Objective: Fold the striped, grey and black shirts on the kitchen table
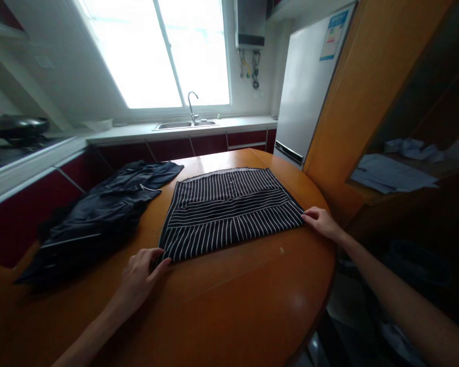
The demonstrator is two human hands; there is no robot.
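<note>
A black garment with white stripes point(229, 204) lies folded flat in a rough rectangle on the wooden table point(229, 300). Its kind cannot be made out for sure. My left hand point(139, 275) pinches the near left corner between thumb and fingers. At the near right corner, my right hand point(321, 223) has its thumb and fingertips closed on the cloth edge. The near edge runs fairly straight between both hands. Left of it lies a heap of dark clothes point(99, 209), with a white cord showing on top.
Behind the table are a counter with a sink point(176, 125) and a faucet point(192, 104). A wok point(15, 125) sits on the stove at left. A refrigerator point(309, 81) stands back right, and papers point(393, 173) lie on a shelf at right.
</note>
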